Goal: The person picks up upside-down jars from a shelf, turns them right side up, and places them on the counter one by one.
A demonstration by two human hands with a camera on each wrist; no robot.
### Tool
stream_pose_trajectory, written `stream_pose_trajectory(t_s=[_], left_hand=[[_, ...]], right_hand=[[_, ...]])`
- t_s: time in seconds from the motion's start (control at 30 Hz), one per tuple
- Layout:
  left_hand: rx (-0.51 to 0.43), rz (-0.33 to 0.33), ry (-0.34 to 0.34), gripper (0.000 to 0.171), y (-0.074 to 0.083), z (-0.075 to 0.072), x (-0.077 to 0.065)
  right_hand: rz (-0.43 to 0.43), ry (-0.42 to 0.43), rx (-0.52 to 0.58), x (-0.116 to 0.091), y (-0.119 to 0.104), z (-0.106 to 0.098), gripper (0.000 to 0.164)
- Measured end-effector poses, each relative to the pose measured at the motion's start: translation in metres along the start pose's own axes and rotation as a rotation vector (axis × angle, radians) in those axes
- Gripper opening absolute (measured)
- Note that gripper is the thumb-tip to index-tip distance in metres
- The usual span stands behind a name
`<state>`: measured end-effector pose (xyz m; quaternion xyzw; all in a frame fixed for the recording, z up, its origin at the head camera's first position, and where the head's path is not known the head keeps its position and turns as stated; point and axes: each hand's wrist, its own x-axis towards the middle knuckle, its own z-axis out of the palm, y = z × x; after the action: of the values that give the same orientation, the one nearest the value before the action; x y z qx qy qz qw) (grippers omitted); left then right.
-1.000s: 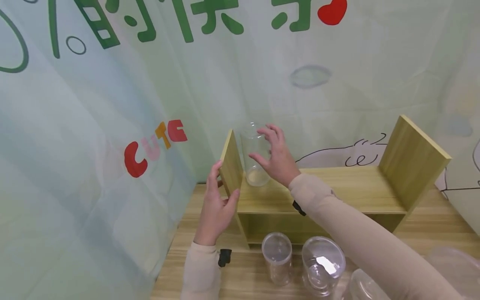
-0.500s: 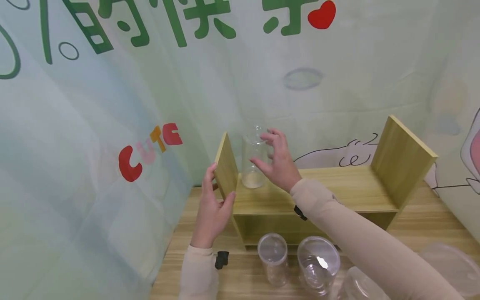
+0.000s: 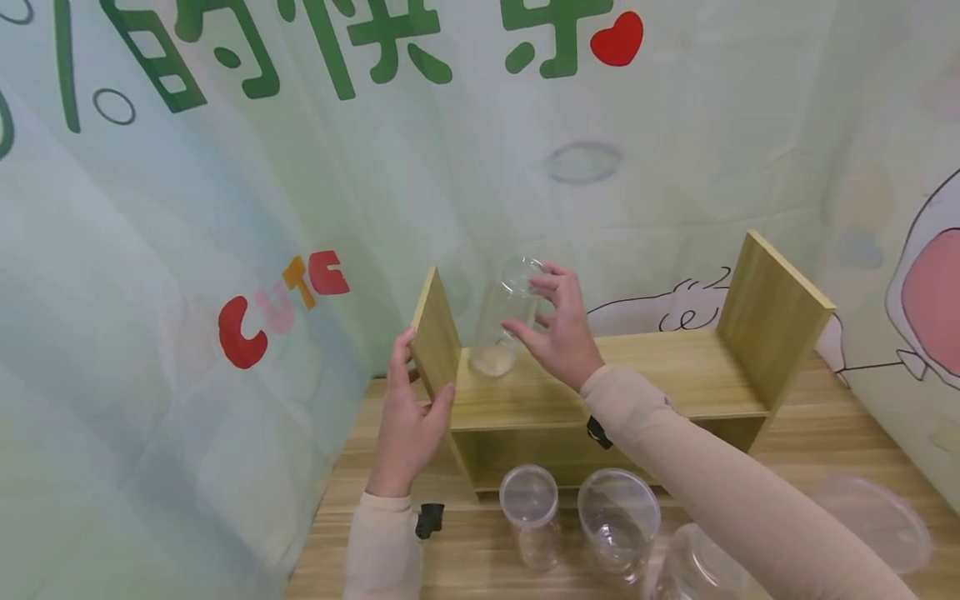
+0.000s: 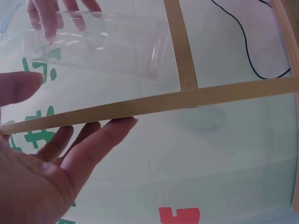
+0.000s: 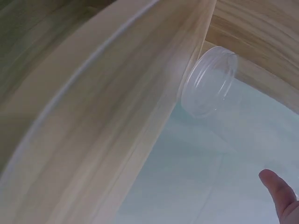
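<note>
My right hand [image 3: 562, 329] holds a clear jar [image 3: 504, 312] near its top, thumb in front and fingers at the far side. The jar leans, its top to the right and its base [image 5: 210, 81] at the left end of the wooden shelf's upper board [image 3: 645, 367]. My left hand [image 3: 408, 417] is at the shelf's left side panel [image 3: 437, 333]. In the left wrist view, its fingers [image 4: 100, 147] touch the panel's outer face, while the thumb stands apart on the other side. The right wrist view shows only one digit of the right hand.
In front of the shelf stand a narrow clear jar [image 3: 531, 521] and a wider one [image 3: 618, 521], both lidded. Another clear container [image 3: 693, 567] is partly behind the right sleeve. A clear flat piece [image 3: 873, 521] lies at the right. A printed curtain [image 3: 480, 183] hangs behind.
The jar in my right hand has gone from nearly upright to leaning, its top now further right. The left hand stays at the panel. The head view has turned slightly to the right.
</note>
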<state>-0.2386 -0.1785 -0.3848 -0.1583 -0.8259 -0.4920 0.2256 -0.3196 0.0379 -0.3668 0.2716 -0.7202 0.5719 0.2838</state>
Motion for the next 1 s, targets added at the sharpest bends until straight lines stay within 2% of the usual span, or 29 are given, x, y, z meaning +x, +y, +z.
stream_pose_trajectory(t_s=[0.17, 0.37, 1.0], left_hand=[[0.007, 0.0, 0.008, 0.083, -0.002, 0.001, 0.0], [0.023, -0.011, 0.011, 0.082, -0.002, 0.001, -0.001], [0.093, 0.014, 0.048, 0.081, -0.001, 0.002, 0.001]], right_hand=[[0.054, 0.042, 0.115, -0.003, -0.003, -0.009, 0.067], [0.096, 0.104, 0.189, -0.01, -0.006, -0.023, 0.068], [0.004, 0.188, 0.334, -0.036, -0.025, -0.048, 0.065]])
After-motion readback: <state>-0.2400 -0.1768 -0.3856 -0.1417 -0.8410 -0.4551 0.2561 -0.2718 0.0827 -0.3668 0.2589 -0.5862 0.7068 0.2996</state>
